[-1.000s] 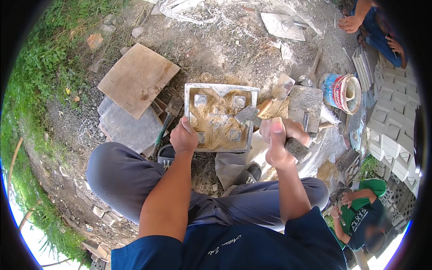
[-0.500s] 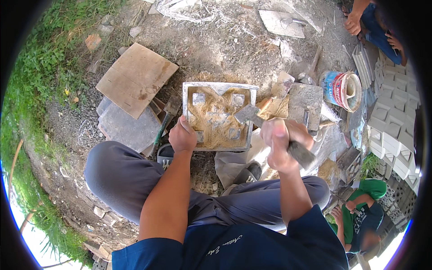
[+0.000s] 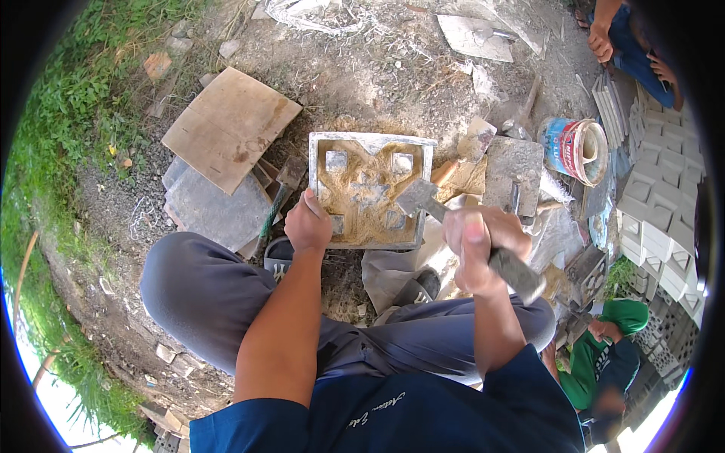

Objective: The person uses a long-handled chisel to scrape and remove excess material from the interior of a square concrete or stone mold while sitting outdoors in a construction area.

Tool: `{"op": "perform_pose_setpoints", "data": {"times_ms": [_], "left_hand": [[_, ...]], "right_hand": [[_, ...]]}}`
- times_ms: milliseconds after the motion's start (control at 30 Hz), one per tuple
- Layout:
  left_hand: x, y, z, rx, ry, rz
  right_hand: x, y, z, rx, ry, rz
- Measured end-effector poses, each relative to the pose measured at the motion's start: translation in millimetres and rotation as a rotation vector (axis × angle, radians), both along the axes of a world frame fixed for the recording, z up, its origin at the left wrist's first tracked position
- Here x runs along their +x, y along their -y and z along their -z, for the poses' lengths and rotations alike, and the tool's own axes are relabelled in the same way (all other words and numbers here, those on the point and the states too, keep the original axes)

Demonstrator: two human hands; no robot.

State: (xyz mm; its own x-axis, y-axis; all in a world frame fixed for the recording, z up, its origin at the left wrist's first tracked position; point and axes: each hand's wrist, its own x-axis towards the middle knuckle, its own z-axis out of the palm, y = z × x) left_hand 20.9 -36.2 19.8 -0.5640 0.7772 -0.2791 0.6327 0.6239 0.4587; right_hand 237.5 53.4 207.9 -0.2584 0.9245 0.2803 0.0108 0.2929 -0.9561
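Observation:
A pale square mould (image 3: 372,246) lies in front of me, with raised square blocks and tan sandy powder inside. My left hand (image 3: 308,223) is closed on its near left edge, the thumb along the rim. My right hand (image 3: 487,245) is wrapped round the thick grey handle of a short tool with a flat, squarish grey head (image 3: 417,198). That head is over the mould's right side; I cannot tell whether it touches the rim. Powder is thinner around the central raised pattern, where grey surface shows.
Left are a brown board (image 3: 230,128), grey slabs (image 3: 215,204) and a green-wrapped handle (image 3: 273,215). Right are a grey float (image 3: 513,177), a paint bucket (image 3: 578,151) and stacked pale blocks (image 3: 661,181). Other people sit at upper right and lower right.
The mould has shifted slightly up, and more grey surface shows at its middle. My right hand and tool have moved slightly right. The person at lower right has shifted their arms.

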Motion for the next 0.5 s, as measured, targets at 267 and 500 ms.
{"op": "perform_pose_setpoints", "data": {"times_ms": [267,500], "left_hand": [[-2.2,1.3,-3.5,0.021,-0.010,-0.021],[-1.5,-0.5,1.5,-0.014,0.007,0.015]], "right_hand": [[-5.7,10.6,1.1,0.001,-0.130,-0.057],[-6.8,15.9,5.7,0.029,-0.162,-0.065]]}}
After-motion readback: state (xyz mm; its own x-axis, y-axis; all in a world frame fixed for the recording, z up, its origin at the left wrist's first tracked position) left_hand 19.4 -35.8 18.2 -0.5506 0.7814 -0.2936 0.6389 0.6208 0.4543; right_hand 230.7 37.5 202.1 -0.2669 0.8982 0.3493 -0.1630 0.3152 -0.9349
